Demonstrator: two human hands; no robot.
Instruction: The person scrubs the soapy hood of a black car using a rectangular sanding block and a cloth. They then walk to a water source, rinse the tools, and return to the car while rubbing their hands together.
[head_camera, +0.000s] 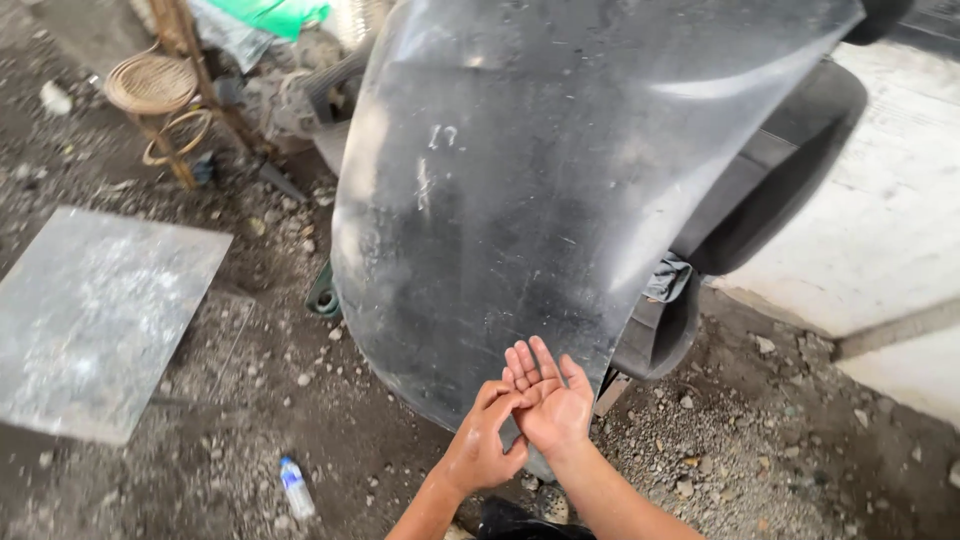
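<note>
Both forearms bare, no sleeves, gloves or jewellery; left hand and right hand appear wet and glossy.

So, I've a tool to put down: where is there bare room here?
The flat grey metal sheet at left is bare. Gravel lies open between it and the clear plastic bottle. By both hands the big black curved plastic panel crowds everything.

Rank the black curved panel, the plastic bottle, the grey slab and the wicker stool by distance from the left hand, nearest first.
1. Black curved panel, touching the left hand.
2. Plastic bottle, on the ground to the left.
3. Grey slab, farther left.
4. Wicker stool, top left.
</note>
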